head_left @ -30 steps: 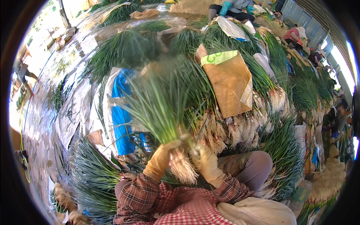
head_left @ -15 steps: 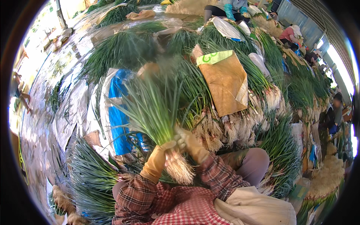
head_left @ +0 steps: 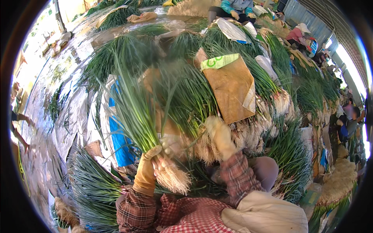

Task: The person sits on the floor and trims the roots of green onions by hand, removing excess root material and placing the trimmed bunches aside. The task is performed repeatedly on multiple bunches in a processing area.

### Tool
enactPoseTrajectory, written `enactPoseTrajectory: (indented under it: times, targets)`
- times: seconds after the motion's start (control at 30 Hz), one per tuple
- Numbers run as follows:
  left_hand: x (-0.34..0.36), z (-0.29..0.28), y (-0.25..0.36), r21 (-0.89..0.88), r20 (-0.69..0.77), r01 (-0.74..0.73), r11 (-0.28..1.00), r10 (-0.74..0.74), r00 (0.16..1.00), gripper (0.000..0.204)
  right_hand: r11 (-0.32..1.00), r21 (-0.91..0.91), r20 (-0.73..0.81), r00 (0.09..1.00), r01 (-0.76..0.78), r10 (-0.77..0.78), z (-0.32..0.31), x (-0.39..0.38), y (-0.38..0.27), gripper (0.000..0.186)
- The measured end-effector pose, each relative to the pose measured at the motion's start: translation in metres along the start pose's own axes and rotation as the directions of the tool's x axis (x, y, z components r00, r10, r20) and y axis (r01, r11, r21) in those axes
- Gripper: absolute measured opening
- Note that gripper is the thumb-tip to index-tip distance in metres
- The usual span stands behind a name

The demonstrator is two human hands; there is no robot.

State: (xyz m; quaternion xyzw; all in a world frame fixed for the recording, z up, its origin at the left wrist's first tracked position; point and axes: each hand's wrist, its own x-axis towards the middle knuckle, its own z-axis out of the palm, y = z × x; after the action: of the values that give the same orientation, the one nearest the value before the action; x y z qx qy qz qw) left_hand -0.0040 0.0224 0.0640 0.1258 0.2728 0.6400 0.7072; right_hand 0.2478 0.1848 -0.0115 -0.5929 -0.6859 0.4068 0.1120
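My left hand [head_left: 149, 160], in a tan glove, is closed around a bunch of green onions [head_left: 140, 120] just above its pale roots. The leaves fan upward and away from me, and the roots hang toward my lap. My right hand [head_left: 220, 135], gloved too, is off the bunch and at the root ends of a heap of green onions [head_left: 196, 95] in front of me. Motion smears its fingers, so their hold cannot be made out. A folded brown sack [head_left: 232, 91] with a light green edge lies on the heap beside it.
More green onions lie at my left [head_left: 93, 186] and right [head_left: 291, 163]. Blue-and-white sheeting [head_left: 121, 143] spreads left of the bunch. Wet pale ground [head_left: 70, 101] extends at far left. Other people sit farther off, including a person in teal sleeves [head_left: 237, 7].
My right hand has left the bunch and moved right and forward to the heap. The left hand has shifted a little left with the bunch.
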Motion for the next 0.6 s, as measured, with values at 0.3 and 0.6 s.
enactPoseTrajectory:
  times: [0.3,0.6]
  targets:
    - [-0.01,0.016,0.021,-0.163,-0.165,-0.221,0.962,0.194,0.967,0.032,0.764,-0.59,-0.336,0.94,-0.263,0.064,0.046,0.06,-0.007,0.103]
    - [0.006,0.016,0.019,-0.048,-0.079,-0.176,0.983,0.172,0.982,0.031,0.58,-0.814,-0.208,0.946,-0.027,-0.248,0.099,0.027,-0.042,0.091]
